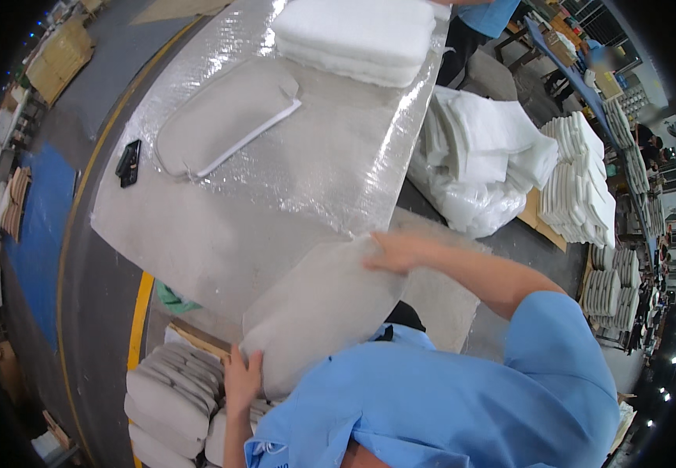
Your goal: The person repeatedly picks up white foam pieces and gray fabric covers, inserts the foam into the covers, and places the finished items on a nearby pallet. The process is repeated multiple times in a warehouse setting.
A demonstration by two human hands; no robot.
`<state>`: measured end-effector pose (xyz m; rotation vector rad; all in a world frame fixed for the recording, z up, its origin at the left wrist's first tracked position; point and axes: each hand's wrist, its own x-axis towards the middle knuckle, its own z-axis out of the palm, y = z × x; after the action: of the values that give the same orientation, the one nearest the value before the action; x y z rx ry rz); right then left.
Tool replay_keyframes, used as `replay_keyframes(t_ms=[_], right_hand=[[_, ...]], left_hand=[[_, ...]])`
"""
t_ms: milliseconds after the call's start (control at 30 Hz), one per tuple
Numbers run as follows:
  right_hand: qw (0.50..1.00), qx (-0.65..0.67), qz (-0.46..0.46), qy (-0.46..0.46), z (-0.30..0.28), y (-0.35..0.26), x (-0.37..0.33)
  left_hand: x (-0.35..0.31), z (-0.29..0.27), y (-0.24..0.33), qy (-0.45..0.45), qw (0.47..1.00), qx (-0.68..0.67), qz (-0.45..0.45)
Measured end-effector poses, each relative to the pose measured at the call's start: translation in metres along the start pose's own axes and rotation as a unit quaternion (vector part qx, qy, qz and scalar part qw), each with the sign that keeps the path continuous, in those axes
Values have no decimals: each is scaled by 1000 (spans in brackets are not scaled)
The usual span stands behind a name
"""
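A grey panel (318, 312) is held at the near edge of the desk (190, 222), clamped between the fingers of the left hand (243, 381) and right hand (396, 252). Beyond, a white-edged piece (225, 117) and thick white pads (357, 31) are laid; alongside, white padding (490, 129) is piled over clear plastic (474, 212).

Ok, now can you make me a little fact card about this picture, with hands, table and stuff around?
Left hand: holding a plain grey piece by its left edge
Right hand: at that piece's upper right end, blurred
Table: grey piece with white edging, small black thing, white padding stack
Right of table: white sheets
Lower left: grey pads, piled up
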<state>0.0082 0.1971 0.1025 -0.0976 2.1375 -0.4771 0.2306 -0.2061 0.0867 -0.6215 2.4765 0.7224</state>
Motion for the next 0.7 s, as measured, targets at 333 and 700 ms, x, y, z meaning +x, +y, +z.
replay_keyframes(t_ms=[333,700], right_hand=[[992,-15,116,-53,10,-8,34],[991,-87,70,-76,24,0,84]], left_hand=[[25,15,-7,-92,952,-253,-147],[63,32,-30,-103,958,-177,-199]])
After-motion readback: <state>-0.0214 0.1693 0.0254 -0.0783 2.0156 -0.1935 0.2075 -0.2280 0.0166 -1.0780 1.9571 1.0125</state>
